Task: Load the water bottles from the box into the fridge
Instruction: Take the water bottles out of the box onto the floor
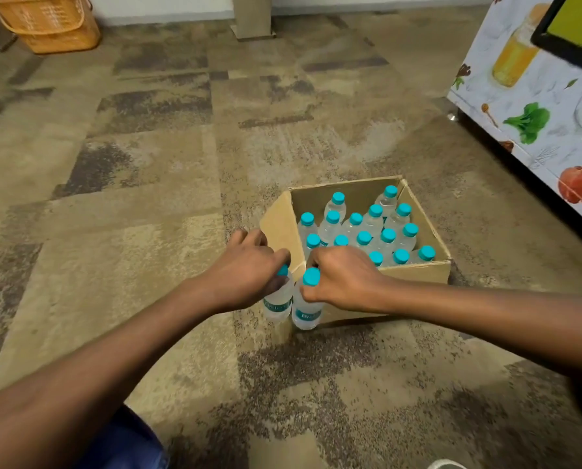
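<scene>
An open cardboard box [418, 270] stands on the carpet, filled with several clear water bottles with teal caps [372, 220]. My left hand [249, 269] grips one water bottle [277, 304] by its neck, just outside the box's near left corner. My right hand [340, 279] holds a second bottle [306, 311] by the neck right beside it; its teal cap shows above my fingers. Both bottles hang upright and nearly touch. The fridge [526, 106], covered in printed vegetables, stands at the right.
An orange plastic basket [51, 23] sits at the far left by the wall. A beige post base [253, 18] stands at the top centre. Patterned carpet spreads all around the box. My knees show at the bottom edge.
</scene>
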A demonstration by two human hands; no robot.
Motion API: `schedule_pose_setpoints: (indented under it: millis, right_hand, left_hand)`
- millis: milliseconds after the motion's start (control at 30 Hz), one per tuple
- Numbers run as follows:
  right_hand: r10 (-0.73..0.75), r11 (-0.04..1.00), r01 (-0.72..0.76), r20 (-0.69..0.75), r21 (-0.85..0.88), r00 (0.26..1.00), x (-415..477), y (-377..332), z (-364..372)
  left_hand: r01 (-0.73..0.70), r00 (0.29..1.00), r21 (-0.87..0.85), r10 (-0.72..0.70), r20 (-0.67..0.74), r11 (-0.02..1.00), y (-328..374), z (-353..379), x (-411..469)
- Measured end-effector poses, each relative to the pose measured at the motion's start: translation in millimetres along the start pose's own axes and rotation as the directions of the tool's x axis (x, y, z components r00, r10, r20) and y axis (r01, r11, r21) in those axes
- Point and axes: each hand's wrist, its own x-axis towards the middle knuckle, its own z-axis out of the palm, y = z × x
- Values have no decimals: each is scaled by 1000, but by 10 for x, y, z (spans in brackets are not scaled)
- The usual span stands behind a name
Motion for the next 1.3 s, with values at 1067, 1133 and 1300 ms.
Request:
schedule_pose_setpoints:
  millis: [1067,1133,1300]
  right_hand:
    - [-2,1000,1,-24,-27,1000,333,232,301]
    - [76,995,-81,-85,-53,994,400,483,244]
    - [138,955,-157,-91,-250,986,594,892,256]
  left_hand:
    - [19,1000,43,-20,15,999,-35,459,518]
    - [75,994,-29,-77,-76,997,45,487,701]
    - [174,977,-104,-185,-106,979,198,582,1163]
